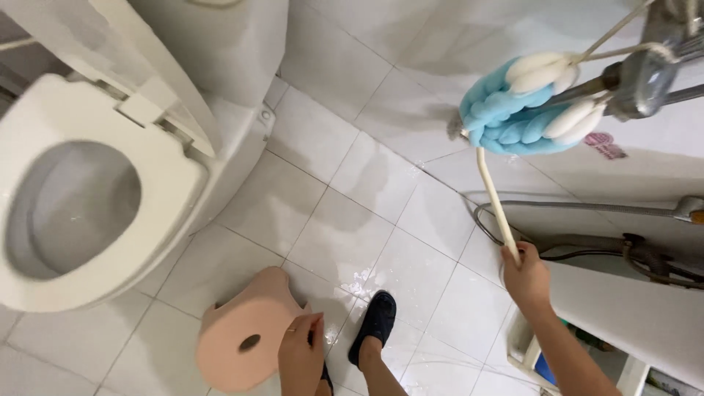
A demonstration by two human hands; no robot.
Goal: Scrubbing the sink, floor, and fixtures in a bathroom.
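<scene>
My right hand point(526, 277) is closed around a cream cord point(493, 198) that runs up to a blue and white bath sponge point(522, 108) hanging on the metal tap fittings point(645, 77) at the upper right. My left hand point(301, 356) hangs low near the frame's bottom edge, fingers curled, its edge over the rim of a small pink plastic stool point(246, 330). Whether it grips the stool I cannot tell. My foot in a dark slipper point(374, 326) stands on the wet white floor tiles between the two hands.
A white toilet point(81, 198) with its seat down and lid raised fills the left side. A metal shower hose point(579, 209) and dark pipes point(645, 257) run along the right wall. Water pools on the tiles point(359, 282) near my foot.
</scene>
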